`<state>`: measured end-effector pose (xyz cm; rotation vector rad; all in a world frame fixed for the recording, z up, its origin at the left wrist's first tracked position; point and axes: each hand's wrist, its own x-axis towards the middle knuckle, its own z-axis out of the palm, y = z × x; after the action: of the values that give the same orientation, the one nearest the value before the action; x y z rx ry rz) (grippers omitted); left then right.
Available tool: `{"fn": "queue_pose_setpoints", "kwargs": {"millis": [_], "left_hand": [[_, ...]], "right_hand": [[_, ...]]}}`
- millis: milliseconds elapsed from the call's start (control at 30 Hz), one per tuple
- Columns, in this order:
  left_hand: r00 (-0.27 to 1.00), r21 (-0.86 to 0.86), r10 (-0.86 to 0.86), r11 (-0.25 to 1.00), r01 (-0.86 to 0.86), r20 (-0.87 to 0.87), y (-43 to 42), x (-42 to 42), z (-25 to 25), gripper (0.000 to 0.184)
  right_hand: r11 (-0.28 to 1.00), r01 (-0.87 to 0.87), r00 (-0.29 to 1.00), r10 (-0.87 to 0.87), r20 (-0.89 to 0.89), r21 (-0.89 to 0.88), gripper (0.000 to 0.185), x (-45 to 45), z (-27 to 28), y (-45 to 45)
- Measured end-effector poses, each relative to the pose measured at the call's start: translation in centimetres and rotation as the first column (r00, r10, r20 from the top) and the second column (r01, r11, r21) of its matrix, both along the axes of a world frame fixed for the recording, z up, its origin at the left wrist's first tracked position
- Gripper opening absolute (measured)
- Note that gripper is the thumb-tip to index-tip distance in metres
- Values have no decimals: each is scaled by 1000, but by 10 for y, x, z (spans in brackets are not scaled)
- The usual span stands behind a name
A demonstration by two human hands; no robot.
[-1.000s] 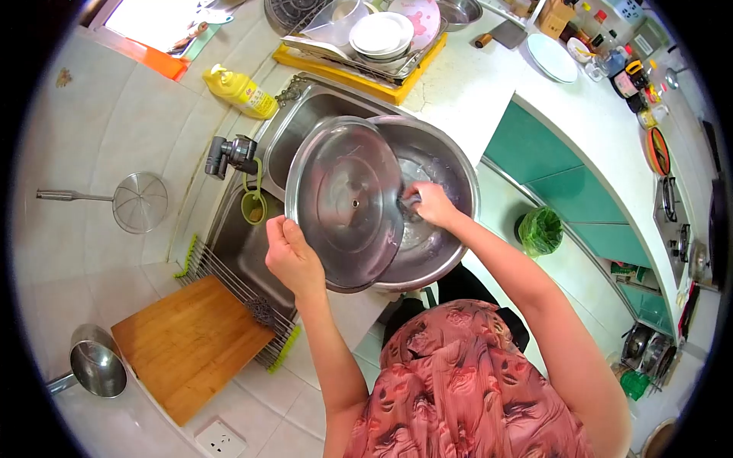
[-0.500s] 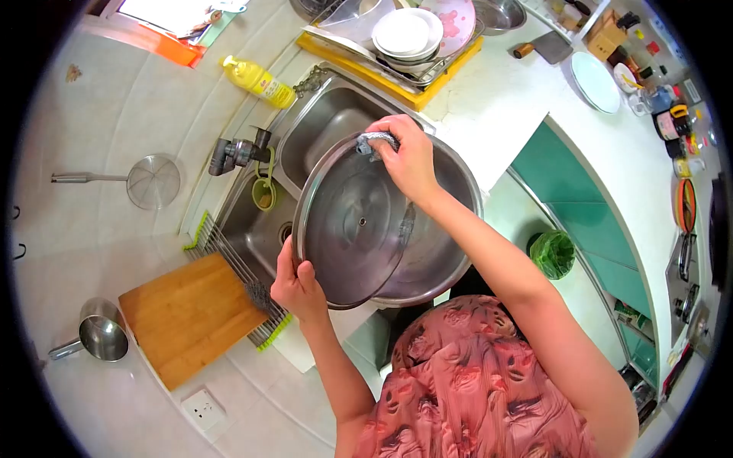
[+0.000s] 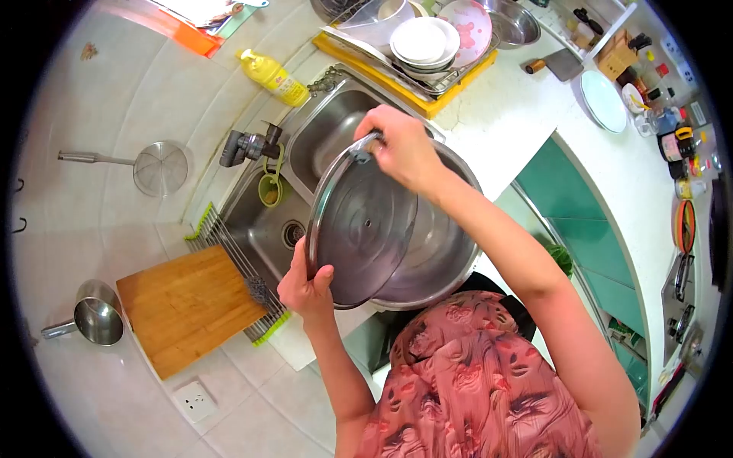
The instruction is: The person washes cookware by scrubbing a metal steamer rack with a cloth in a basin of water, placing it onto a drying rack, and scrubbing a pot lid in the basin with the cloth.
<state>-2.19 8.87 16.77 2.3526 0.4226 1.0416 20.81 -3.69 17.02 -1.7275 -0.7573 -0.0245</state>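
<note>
A large round pot lid [image 3: 359, 237], see-through with a metal rim and a small screw at its centre, is tilted in front of me. My left hand [image 3: 305, 286] grips its lower left rim, with the thumb on the near face. At the top rim, my right hand [image 3: 397, 145] is closed round a grey scrubbing cloth [image 3: 360, 151], pressing it on the edge; most of the cloth is hidden by the fingers. Behind and below the lid lies a wide metal basin [image 3: 447, 244], partly covered by it.
Beyond the lid is a double steel sink [image 3: 256, 217] with a faucet [image 3: 250, 146]. A cutting board [image 3: 187, 309] rests on a roll-up rack to the left. A yellow bottle [image 3: 273, 78] and a dish rack [image 3: 427, 107] with bowls stand at the back. A cleaver [image 3: 563, 66] lies on the right counter.
My right hand has shifted slightly left and up along the rim with the cloth, which is now more covered. The lid is tilted more steeply. The whole view has shifted a little.
</note>
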Motion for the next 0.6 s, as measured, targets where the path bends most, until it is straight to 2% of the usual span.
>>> {"fn": "queue_pose_setpoints", "kwargs": {"millis": [33, 133, 167, 267, 300, 333, 400, 433, 467, 500, 567, 600], "left_hand": [[1000, 3, -7, 1000, 7, -3, 0, 2, 2, 71], [998, -16, -18, 1000, 17, -52, 7, -4, 3, 71], [997, -30, -23, 999, 21, -75, 10, -6, 2, 71], [998, -42, -60, 997, 59, -24, 12, -6, 2, 70], [998, -58, -67, 996, 66, -14, 13, -6, 2, 69], [997, -74, -74, 995, 74, -5, 13, -6, 2, 68], [997, -122, -72, 990, 71, -4, 15, -8, 1, 64], [998, -158, -60, 986, 58, -11, 16, -10, -1, 61], [999, -195, -49, 980, 45, -19, 16, -12, -3, 57], [999, -172, -23, 985, 18, -24, 12, -7, 3, 46], [998, -247, 3, 969, -18, -58, 13, -5, 4, 43], [997, -284, 21, 958, -41, -73, 13, -4, 4, 41]], "right_hand": [[999, -47, 990, 46, 131, 0, 19, -9, 10, 6], [984, -180, 942, 176, 285, -13, 25, -48, 33, 17], [978, -207, 938, 195, 286, 11, 22, -55, 37, 18], [988, -94, 995, 88, 55, 125, 16, -37, 20, 18], [1000, -20, 999, 20, -45, -5, 16, -25, 13, 13], [996, 30, 993, -20, -119, 83, 14, -11, -10, 15], [995, 98, 943, -92, -319, 5, 18, 10, -42, 5], [988, 142, 924, -155, -349, -61, 17, 13, -57, 0], [974, 184, 900, -220, -375, -129, 16, 15, -73, -6], [965, 156, 933, -215, -288, -213, 14, 9, -93, -13], [919, 112, 979, -166, -115, -377, 11, -17, -135, -28], [901, 157, 973, -212, -95, -404, 15, -31, -152, -35]]}}
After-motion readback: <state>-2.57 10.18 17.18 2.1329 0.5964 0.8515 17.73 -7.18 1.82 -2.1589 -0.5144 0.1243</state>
